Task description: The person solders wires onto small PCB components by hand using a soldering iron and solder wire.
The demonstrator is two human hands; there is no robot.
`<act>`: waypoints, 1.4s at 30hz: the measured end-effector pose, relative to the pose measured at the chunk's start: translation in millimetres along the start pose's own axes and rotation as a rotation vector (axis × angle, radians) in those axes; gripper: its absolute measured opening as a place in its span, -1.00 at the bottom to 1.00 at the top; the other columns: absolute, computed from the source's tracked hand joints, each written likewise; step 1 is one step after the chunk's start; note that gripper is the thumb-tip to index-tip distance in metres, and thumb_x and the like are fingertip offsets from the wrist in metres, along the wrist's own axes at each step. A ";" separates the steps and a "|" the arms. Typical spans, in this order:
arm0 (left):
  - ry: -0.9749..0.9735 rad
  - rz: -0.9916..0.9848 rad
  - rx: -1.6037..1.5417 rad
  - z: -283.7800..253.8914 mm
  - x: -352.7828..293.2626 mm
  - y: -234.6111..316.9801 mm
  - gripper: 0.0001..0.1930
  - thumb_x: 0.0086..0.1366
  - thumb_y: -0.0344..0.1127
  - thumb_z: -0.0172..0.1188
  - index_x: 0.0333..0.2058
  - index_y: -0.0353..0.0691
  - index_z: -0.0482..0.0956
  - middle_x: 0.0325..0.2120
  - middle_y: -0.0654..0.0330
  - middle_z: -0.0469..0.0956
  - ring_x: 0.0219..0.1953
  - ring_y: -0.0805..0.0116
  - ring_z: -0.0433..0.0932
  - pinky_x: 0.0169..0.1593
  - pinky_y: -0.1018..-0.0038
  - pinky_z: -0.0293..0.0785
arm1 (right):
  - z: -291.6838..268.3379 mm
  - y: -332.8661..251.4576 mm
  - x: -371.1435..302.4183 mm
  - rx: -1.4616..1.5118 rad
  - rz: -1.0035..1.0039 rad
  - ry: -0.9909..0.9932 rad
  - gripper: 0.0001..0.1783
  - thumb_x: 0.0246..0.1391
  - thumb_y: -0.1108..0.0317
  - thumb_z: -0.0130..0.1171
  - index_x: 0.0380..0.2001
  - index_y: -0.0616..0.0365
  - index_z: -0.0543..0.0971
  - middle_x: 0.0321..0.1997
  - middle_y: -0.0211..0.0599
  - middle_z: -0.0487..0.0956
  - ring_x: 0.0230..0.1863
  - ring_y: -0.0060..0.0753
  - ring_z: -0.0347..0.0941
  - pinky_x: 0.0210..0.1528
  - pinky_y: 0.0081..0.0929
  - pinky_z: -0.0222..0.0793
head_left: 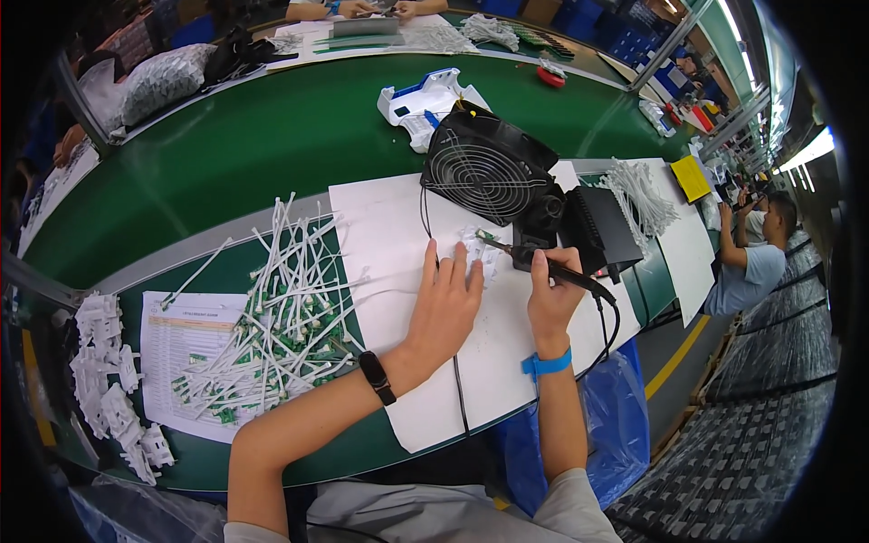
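My right hand [552,303] grips a soldering iron [522,257], its cable looping down past the wrist. The iron's tip meets a small green circuit board [489,234] at a white plastic part [472,246] on the white board [416,380]. My left hand [445,306] lies with fingers stretched out, their tips at the white part's near side; the thumb is mostly hidden. Just beyond stands a black fan with a round wire guard [484,176]. Left of my hands is a heap of white cables with small green circuit boards [290,326], partly over a printed sheet [181,353].
White plastic parts [118,398] pile at the left edge. A black box [602,226] and a bundle of white cables [638,199] stand right of the fan. Behind it, a white plastic housing [430,100] rests on the green belt [272,127]. A co-worker [760,253] sits at right.
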State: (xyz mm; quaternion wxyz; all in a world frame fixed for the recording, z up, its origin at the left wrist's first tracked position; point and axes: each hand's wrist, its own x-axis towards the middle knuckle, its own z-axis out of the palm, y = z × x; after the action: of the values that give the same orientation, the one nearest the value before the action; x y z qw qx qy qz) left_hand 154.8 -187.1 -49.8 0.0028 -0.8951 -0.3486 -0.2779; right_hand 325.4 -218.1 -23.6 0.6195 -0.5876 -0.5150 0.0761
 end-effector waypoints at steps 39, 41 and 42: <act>-0.025 -0.028 -0.038 -10.0 8.8 -3.7 -0.58 0.01 -0.42 0.26 -0.11 -0.46 0.54 0.13 -0.26 0.45 -0.03 0.02 0.44 0.46 -0.08 -0.02 | -26.3 8.0 6.6 0.136 -0.092 0.199 -0.85 0.23 0.55 -0.01 -0.42 0.14 0.31 -0.46 -0.47 0.28 -0.43 -0.68 0.12 -0.36 -0.68 0.05; -0.031 -0.018 -0.041 -11.4 9.2 -5.0 -0.60 0.01 -0.40 0.26 -0.13 -0.44 0.52 0.13 -0.29 0.45 -0.04 0.01 0.44 0.47 -0.07 -0.04 | -21.5 0.1 5.9 0.144 -0.051 0.155 -0.84 0.22 0.57 0.00 -0.44 0.14 0.30 -0.48 -0.48 0.25 -0.43 -0.67 0.10 -0.36 -0.65 0.03; -0.036 -0.013 -0.042 -11.7 9.6 -5.0 -0.61 0.01 -0.39 0.26 -0.15 -0.41 0.51 0.13 -0.33 0.44 -0.05 0.00 0.44 0.47 -0.07 -0.05 | -20.9 -0.6 6.0 0.121 -0.066 0.145 -0.83 0.20 0.58 0.02 -0.45 0.15 0.31 -0.49 -0.49 0.22 -0.44 -0.67 0.07 -0.37 -0.62 0.01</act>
State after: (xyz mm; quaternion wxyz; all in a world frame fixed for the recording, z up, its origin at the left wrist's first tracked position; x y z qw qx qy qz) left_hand 151.6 -179.7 -36.1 -0.0241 -0.8976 -0.3482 -0.2693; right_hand 343.1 -227.7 -15.2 0.6917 -0.5357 -0.4823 0.0441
